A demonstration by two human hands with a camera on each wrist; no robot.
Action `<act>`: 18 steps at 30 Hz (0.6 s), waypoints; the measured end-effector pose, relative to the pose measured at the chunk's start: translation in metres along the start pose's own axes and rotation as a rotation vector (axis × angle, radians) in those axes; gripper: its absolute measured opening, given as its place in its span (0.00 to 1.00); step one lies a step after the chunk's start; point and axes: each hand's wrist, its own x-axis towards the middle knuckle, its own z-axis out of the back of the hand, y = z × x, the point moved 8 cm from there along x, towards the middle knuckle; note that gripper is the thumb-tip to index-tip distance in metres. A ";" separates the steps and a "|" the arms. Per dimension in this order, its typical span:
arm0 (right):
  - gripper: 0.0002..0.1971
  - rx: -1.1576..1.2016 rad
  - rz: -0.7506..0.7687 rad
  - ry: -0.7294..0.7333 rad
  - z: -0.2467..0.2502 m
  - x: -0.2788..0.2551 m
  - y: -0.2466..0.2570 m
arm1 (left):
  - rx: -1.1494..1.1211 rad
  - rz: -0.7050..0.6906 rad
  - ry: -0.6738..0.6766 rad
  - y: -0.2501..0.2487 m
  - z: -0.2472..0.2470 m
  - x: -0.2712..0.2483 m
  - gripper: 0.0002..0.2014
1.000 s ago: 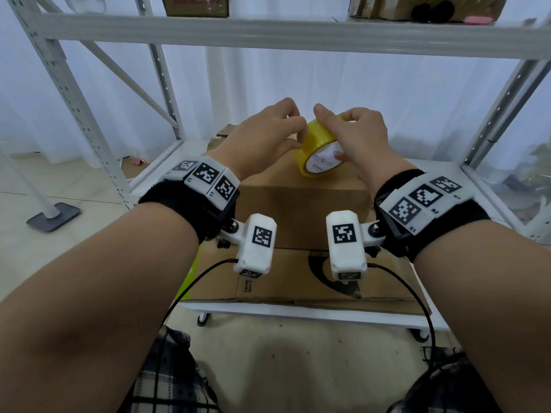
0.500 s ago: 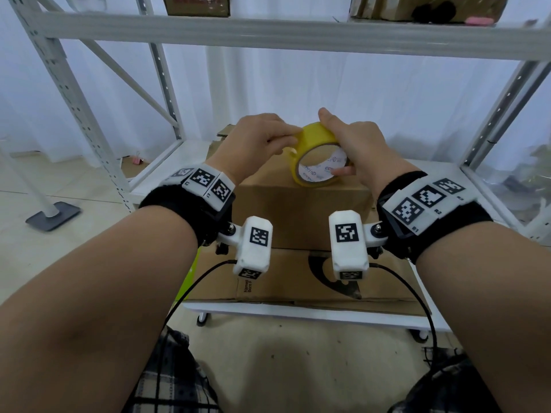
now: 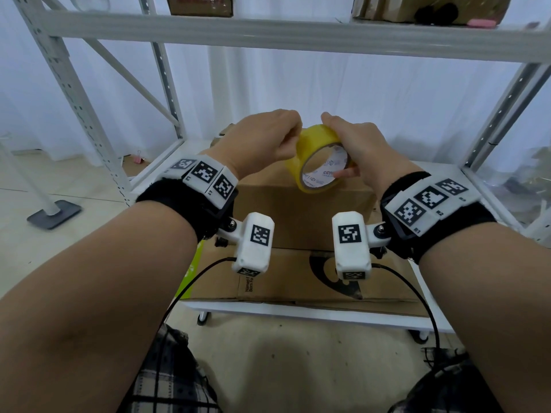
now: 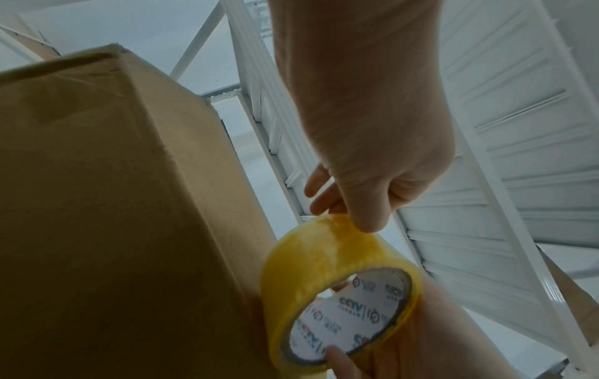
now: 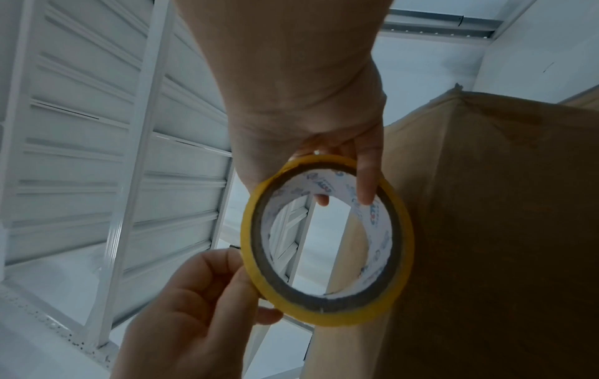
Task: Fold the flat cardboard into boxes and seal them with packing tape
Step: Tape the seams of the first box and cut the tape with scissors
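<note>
A yellow packing tape roll (image 3: 310, 150) is held in the air above a closed brown cardboard box (image 3: 298, 213). My right hand (image 3: 346, 138) grips the roll, one finger (image 5: 366, 184) hooked through its white printed core (image 4: 350, 320). My left hand (image 3: 290, 141) has curled fingers at the roll's left side. In the left wrist view its thumb (image 4: 366, 220) presses on the yellow outer layer (image 4: 324, 256), with fingertips behind it. In the right wrist view the left hand (image 5: 201, 295) pinches the roll's rim (image 5: 324, 315). No loose tape end shows.
The box stands on flat cardboard sheets (image 3: 286, 275) on a low white wheeled platform (image 3: 298, 314). White metal shelving posts (image 3: 74, 93) and a shelf beam (image 3: 298, 34) surround it, with boxes on the upper shelf (image 3: 199, 4). My knees are below the platform edge.
The roll has dropped slightly and turned so its open core faces me. My left fingers went from reaching over the top to curling at its left side.
</note>
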 end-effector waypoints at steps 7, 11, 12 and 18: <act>0.36 -0.107 0.236 0.107 -0.010 -0.003 0.019 | -0.469 0.410 -0.218 0.033 0.010 -0.005 0.02; 0.30 -0.253 0.416 0.297 -0.032 -0.020 0.026 | -0.740 0.514 -0.252 0.037 0.011 -0.006 0.03; 0.25 -0.260 0.436 0.295 -0.034 -0.021 0.026 | -0.762 0.516 -0.246 0.036 0.010 -0.006 0.03; 0.12 -0.342 0.552 0.189 -0.033 -0.024 0.037 | -0.542 0.496 -0.211 0.049 0.005 -0.006 0.06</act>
